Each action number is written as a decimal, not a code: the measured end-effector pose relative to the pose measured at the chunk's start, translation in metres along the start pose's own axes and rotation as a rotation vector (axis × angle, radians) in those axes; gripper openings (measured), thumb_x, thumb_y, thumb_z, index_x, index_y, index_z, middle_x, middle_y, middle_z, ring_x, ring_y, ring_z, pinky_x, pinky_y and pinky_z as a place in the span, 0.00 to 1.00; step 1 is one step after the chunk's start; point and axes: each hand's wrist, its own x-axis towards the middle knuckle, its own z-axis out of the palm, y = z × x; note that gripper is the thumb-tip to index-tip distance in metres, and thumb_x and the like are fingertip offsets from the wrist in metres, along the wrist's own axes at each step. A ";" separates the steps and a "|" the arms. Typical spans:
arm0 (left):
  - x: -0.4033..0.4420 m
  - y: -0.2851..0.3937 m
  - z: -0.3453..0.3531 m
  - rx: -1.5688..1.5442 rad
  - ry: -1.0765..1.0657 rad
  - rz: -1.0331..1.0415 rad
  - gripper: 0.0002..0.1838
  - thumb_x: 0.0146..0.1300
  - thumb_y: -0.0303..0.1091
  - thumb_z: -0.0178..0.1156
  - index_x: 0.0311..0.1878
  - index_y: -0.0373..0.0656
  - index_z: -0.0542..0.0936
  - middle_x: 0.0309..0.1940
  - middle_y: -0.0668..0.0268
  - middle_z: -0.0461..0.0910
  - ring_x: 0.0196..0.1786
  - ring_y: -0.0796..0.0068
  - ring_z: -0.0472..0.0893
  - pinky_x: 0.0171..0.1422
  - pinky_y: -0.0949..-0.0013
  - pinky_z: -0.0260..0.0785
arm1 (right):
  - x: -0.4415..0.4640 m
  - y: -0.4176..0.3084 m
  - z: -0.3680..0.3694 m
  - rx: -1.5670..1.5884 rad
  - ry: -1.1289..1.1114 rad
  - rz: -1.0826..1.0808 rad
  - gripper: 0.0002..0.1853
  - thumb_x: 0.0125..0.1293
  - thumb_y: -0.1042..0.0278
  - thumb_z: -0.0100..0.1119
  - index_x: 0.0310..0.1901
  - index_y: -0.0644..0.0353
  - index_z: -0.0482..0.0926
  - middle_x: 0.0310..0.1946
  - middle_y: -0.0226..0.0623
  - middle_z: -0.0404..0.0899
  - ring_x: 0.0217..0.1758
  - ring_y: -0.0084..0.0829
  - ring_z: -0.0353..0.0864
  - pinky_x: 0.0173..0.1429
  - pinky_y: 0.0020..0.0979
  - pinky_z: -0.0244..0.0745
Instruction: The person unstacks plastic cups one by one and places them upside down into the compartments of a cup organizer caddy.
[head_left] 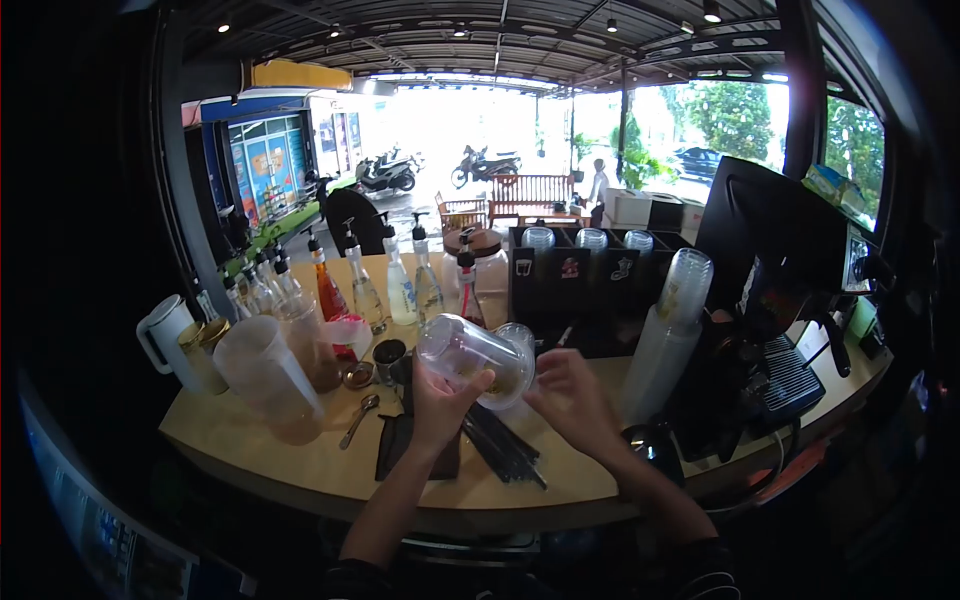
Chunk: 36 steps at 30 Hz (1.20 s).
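A clear plastic cup (470,350) lies tilted on its side in my left hand (445,405), whose fingers and thumb wrap round it above the counter. Its open rim faces right, toward my right hand (570,395). The fingers of my right hand are curled close to that rim; whether they touch it or hold anything is too small to tell. Behind the cup shows another clear round plastic piece (515,340). Below my hands, a bundle of dark straws (505,450) and a dark folded cloth (400,445) lie on the counter.
Pump bottles (398,285) line the counter's back left, with pitchers (265,370) before them. A spoon (358,420) lies near a metal cup (390,358). Tall stacked cups (668,335) stand right, beside a black coffee machine (770,330). A black organizer (560,290) is behind.
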 end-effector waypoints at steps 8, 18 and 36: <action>0.075 -0.006 0.051 0.293 -0.341 0.102 0.46 0.37 0.34 0.77 0.59 0.37 0.60 0.57 0.54 0.65 0.61 0.67 0.68 0.64 0.64 0.64 | 0.069 -0.060 -0.038 -0.647 0.155 -0.549 0.36 0.48 0.65 0.67 0.60 0.53 0.63 0.50 0.42 0.66 0.54 0.41 0.70 0.51 0.38 0.72; 0.183 -0.073 0.043 0.949 -0.275 0.280 0.33 0.55 0.39 0.60 0.61 0.35 0.61 0.58 0.49 0.64 0.63 0.54 0.65 0.67 0.57 0.56 | 0.249 -0.009 -0.100 -0.556 0.413 -0.478 0.36 0.43 0.63 0.71 0.56 0.56 0.67 0.51 0.47 0.69 0.56 0.46 0.69 0.58 0.40 0.66; 0.187 -0.111 0.038 1.352 -0.374 0.370 0.32 0.53 0.34 0.59 0.61 0.38 0.63 0.62 0.54 0.63 0.64 0.56 0.65 0.66 0.53 0.55 | 0.320 0.073 -0.117 -0.677 0.059 -0.230 0.38 0.27 0.58 0.75 0.46 0.62 0.75 0.44 0.51 0.77 0.52 0.46 0.74 0.56 0.39 0.69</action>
